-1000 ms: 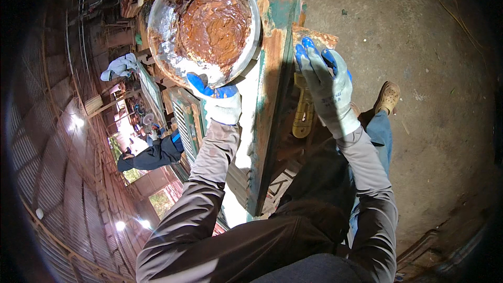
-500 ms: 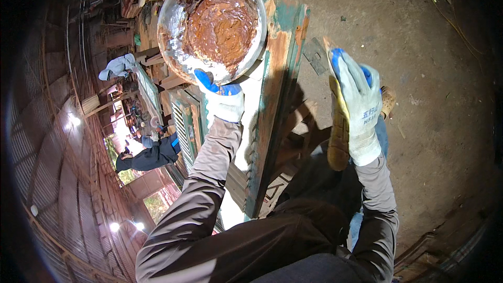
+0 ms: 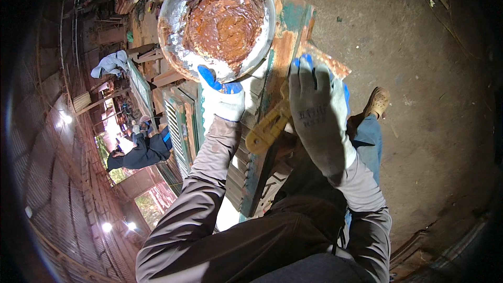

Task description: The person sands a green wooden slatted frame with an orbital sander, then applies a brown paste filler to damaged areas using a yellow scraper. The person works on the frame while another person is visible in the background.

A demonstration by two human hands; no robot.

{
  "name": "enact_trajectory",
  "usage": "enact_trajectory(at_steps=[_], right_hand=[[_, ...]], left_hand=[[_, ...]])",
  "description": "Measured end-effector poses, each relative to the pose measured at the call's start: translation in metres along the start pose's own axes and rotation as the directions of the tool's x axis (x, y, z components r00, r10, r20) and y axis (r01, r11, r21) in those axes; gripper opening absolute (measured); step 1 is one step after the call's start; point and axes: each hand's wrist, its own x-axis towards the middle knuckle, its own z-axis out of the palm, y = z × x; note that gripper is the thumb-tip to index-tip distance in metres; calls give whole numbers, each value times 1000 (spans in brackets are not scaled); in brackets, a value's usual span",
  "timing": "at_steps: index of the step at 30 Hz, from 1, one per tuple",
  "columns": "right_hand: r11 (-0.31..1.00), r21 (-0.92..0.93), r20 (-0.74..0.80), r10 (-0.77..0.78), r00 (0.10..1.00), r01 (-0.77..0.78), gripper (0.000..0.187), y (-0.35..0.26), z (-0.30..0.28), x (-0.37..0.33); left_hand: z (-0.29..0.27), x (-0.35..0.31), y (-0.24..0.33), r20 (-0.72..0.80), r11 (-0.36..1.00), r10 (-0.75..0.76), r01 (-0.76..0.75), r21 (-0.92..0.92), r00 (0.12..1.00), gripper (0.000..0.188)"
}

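My left hand (image 3: 222, 99), in a white glove with blue fingertips, grips the near rim of a round metal bowl (image 3: 163, 31). Reddish-brown paste (image 3: 225, 23) lies in the bowl, with smears up its wall. In my right hand (image 3: 317, 112), gloved the same way, is a putty knife (image 3: 270, 128) with a yellow handle. Its wide blade (image 3: 327, 62) shows beyond my fingertips, coated with brown paste. The knife is over a worn green wooden shutter frame (image 3: 280, 47); whether the blade touches the wood I cannot tell.
More green louvred shutters (image 3: 181, 126) stand to the left. Farther left a person in dark clothes (image 3: 139, 152) works near another green panel (image 3: 140, 86). A leg in blue jeans (image 3: 367, 144) ends in a tan clog (image 3: 378, 102) on the concrete floor (image 3: 429, 120).
My right hand has swung left with the putty knife and turned, back of the glove up, over the shutter frame. My left hand still holds the bowl, which sits slightly higher and closer.
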Motion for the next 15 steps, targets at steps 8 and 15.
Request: enact_trajectory(at_steps=[8,15], right_hand=[[911,413,-418,191,888,-1,29,40,11,18],[968,247,-313,51,949,29,43,10,35,6]], left_hand=[[6,-7,-52,-105,956,276,-261,134,956,77],[6,-11,-63,-87,994,110,-110,2,990,88]])
